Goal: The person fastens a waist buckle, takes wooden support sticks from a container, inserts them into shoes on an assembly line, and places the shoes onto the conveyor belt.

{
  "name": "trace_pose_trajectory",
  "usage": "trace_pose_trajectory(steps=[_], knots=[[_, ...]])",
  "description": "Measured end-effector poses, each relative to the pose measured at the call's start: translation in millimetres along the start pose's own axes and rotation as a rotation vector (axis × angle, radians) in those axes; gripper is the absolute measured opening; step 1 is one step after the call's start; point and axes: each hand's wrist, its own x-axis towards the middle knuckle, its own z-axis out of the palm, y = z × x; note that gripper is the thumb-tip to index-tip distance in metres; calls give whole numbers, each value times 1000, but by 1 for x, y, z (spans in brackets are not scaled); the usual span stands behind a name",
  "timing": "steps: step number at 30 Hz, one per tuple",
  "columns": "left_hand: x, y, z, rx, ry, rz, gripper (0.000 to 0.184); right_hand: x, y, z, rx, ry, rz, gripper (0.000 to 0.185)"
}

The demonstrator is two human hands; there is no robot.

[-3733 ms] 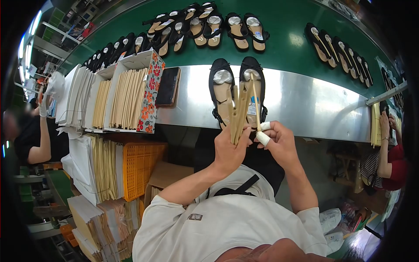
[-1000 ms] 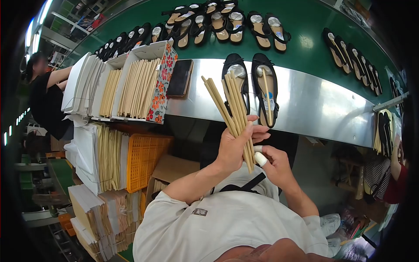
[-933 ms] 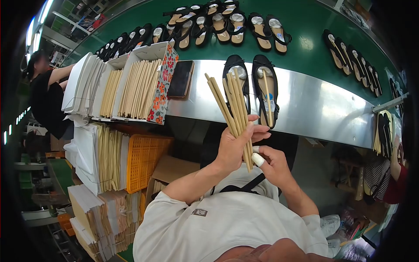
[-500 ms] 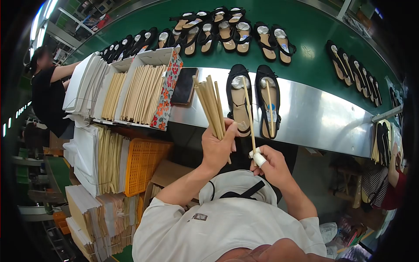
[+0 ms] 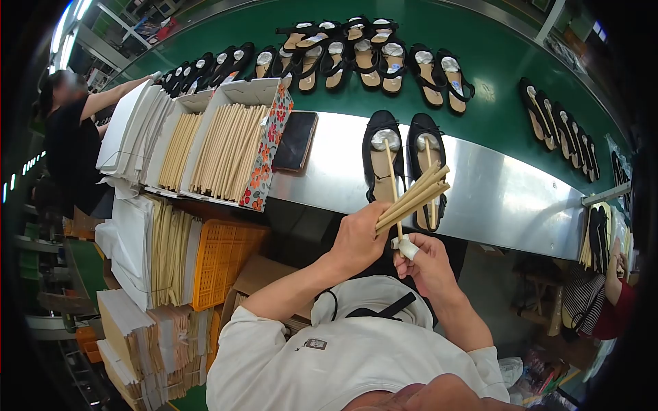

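The person's left hand (image 5: 358, 238) was closed around a bundle (image 5: 415, 195) of sticks, which slanted out over the right-hand shoe (image 5: 425, 126). The right hand (image 5: 430, 266), white covers on its fingertips, was clamped on the near end of a single stick (image 5: 391, 164); that stick ran along the left-hand shoe (image 5: 382, 122), its far end at the white wad (image 5: 384, 140) in the toe. Another stick lay in the right-hand shoe. Both shoes sat side by side on the steel ledge (image 5: 500, 188), with a phone (image 5: 296, 142) to their left.
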Motion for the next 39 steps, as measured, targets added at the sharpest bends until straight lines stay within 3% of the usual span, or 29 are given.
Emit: trace_pose_trajectory(steps=[5, 10, 16, 30, 39], knots=[[1, 3, -1, -29, 3, -29, 23, 8, -3, 4, 17, 14, -9, 13], [1, 1, 4, -177, 6, -327, 26, 18, -2, 4, 24, 19, -50, 12], [9, 0, 4, -328, -51, -511, 34, 29, 5, 1, -22, 25, -69, 13], [22, 2, 1, -371, -100, -597, 16, 22, -6, 2, -54, -6, 64, 16], [21, 6, 0, -273, -127, -571, 19, 30, 5, 1, -253, -5, -86, 13]])
